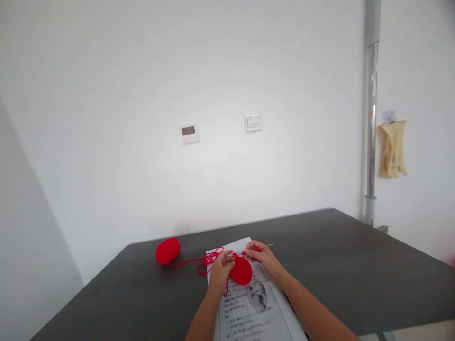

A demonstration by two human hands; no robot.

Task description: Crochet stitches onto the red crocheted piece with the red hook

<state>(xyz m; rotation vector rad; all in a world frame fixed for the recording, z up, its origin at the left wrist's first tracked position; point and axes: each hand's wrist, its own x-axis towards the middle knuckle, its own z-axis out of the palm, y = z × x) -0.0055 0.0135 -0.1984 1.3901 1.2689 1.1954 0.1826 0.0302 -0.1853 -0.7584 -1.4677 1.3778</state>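
A round red crochet piece hangs over a printed sheet, pinched at its upper left edge by my left hand. A small yellow thing, perhaps a stitch marker, shows at those fingertips. My right hand is closed around a thin crochet hook, whose shaft sticks out to the right. The hook's tip is too small to make out. Red yarn lies in loose loops left of my left hand and runs to a red yarn ball.
The printed paper lies under my hands on the dark table. Behind the table is a white wall with a thermostat panel and a light switch. A metal pipe and hanging yellowish gloves are at the right.
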